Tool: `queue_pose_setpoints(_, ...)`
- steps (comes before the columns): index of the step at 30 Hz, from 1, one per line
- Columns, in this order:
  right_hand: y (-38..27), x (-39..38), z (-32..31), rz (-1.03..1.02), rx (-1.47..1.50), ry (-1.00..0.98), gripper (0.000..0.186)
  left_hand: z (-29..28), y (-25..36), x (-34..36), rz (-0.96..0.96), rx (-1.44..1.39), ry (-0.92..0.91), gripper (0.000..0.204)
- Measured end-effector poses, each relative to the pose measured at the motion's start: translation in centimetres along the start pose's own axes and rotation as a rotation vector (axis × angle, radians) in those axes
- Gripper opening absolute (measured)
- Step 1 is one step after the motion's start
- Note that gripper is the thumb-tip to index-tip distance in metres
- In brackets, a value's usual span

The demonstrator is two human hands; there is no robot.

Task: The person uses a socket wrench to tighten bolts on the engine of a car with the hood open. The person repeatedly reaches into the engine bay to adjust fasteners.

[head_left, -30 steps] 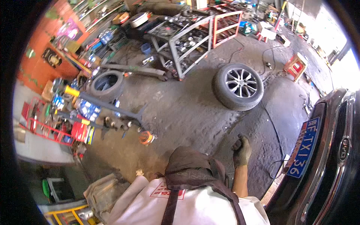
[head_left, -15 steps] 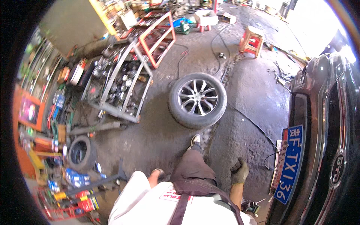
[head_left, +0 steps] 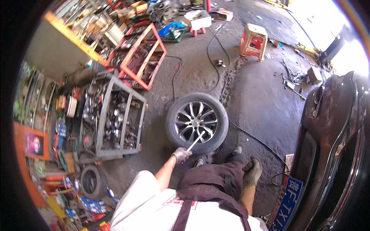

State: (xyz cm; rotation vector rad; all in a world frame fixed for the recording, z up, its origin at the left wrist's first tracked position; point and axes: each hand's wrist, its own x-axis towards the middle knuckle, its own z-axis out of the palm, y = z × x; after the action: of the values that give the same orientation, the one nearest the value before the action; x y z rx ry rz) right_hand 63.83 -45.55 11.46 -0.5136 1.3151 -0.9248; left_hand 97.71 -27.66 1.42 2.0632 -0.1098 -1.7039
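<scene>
My left hand [head_left: 182,154], in a pale grey glove, grips a straight metal bar [head_left: 194,142], which looks like a wrench. The bar's far end is over the alloy spokes of a wheel [head_left: 180,109] lying flat on the floor in front of my feet [head_left: 238,150]. At my right leg, my right hand [head_left: 252,170] wears a darker, dirty glove; its fingers are curled, and whether they enclose anything is hidden. Beside that hand, to the right, is the dark bumper of a car [head_left: 313,150] with a blue plate [head_left: 289,203].
Metal racks of parts, one grey [head_left: 102,119] and one red [head_left: 154,57], stand left and ahead. A worn stool [head_left: 258,34] is beyond the wheel. Black hoses [head_left: 258,138] cross the floor. A loose tyre [head_left: 99,184] and clutter lie left; scattered tools [head_left: 293,81] lie right.
I have moved up to the wheel, and my view has swung round with me. My left hand has come forward into sight holding the bar. My right hand stays curled at my side.
</scene>
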Motion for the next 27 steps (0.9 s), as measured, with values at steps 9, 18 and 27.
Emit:
queue_pose_setpoints(9,-3.8,31.3,7.4,-0.18,-0.48,-0.121,0.022,12.5,24.0,-1.6,0.105,-0.02,0.008,0.025)
queue_pose_setpoints(18,-23.5,42.3,22.4,0.131,-0.193,-0.168,0.024,17.8,47.1,-0.6,0.621,0.449,-0.017,0.044)
queue_pose_setpoints(27,-34.5,55.2,26.5,0.386,0.523,0.0,0.013,19.1,65.8,13.6,0.681,0.792,-0.144,0.038)
